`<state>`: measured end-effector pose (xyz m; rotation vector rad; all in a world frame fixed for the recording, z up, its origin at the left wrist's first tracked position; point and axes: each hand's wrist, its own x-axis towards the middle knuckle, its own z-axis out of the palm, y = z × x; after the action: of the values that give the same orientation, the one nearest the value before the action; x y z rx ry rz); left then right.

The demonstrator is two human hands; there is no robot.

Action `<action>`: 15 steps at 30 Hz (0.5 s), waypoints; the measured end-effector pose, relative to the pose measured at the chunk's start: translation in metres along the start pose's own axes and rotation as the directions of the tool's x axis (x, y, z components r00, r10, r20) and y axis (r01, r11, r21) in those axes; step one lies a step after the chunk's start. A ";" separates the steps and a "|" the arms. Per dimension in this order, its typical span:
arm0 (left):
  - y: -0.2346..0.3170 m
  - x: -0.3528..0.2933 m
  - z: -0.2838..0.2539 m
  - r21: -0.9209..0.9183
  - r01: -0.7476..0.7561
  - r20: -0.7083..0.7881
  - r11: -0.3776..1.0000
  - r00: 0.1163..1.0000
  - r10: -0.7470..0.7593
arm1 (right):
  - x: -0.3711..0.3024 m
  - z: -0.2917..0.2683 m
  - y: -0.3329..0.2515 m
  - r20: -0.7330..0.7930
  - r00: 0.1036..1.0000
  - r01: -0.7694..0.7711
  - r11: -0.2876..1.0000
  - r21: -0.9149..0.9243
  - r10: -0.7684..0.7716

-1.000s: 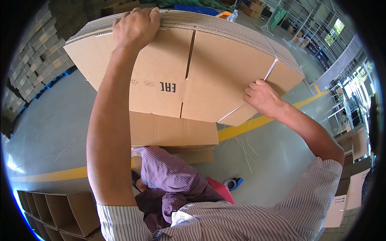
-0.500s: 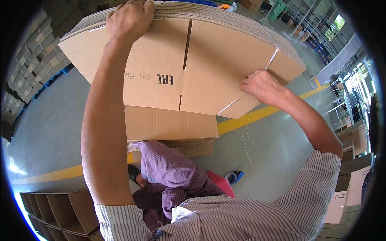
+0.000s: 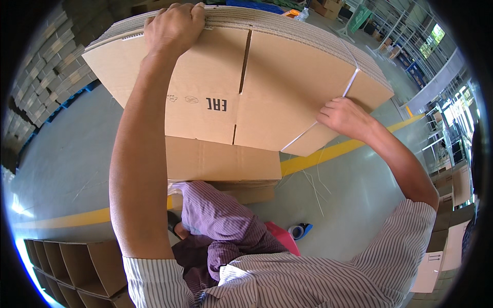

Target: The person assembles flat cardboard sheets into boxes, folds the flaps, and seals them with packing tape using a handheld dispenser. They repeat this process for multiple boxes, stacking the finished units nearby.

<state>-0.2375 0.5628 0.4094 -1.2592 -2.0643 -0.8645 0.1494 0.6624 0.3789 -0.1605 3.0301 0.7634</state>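
Observation:
A thick stack of flat-folded brown cardboard boxes (image 3: 292, 77) stands on edge and tilted in front of me, with slots and dark print on the near sheet. Over its top edge, left of the middle, my left hand (image 3: 175, 28) is hooked, fingers closed on the boards. A thin white strap (image 3: 351, 82) loops round the right end of the stack. My right hand (image 3: 346, 118) is closed on that strap against the cardboard; its fingertips are partly hidden. Below the stack lies another pile of flat cardboard (image 3: 226, 160) on the floor.
By my purple-clothed legs are a pink stool-like piece (image 3: 282, 237) and a blue tape dispenser (image 3: 300, 231). Open brown cartons (image 3: 77, 264) stand at lower left, pallets of stacked cardboard (image 3: 54, 74) at far left. Loose strap pieces (image 3: 314, 187) lie near the yellow floor line (image 3: 344, 149).
The whole view has shifted slightly, so the stack appears a little lower and farther right. My right hand has moved slightly right and down at the strap; my left keeps its hold.

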 end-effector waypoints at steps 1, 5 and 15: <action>0.000 -0.001 0.000 -0.014 -0.009 -0.002 1.000 1.000 0.009 | -0.002 0.002 0.000 -0.028 1.000 0.004 1.000 0.000 -0.004; -0.007 0.004 0.001 0.048 -0.010 0.059 0.999 0.998 0.007 | 0.002 -0.010 0.000 -0.182 0.983 -0.018 1.000 -0.008 0.016; 0.010 -0.005 -0.030 -0.031 0.058 0.224 0.998 0.973 -0.050 | -0.070 -0.085 0.079 -0.883 0.131 -0.710 0.664 0.233 0.450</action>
<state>-0.2221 0.5405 0.4274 -1.3798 -2.2764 -0.8204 0.2125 0.6983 0.4935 1.1831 4.0081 1.5471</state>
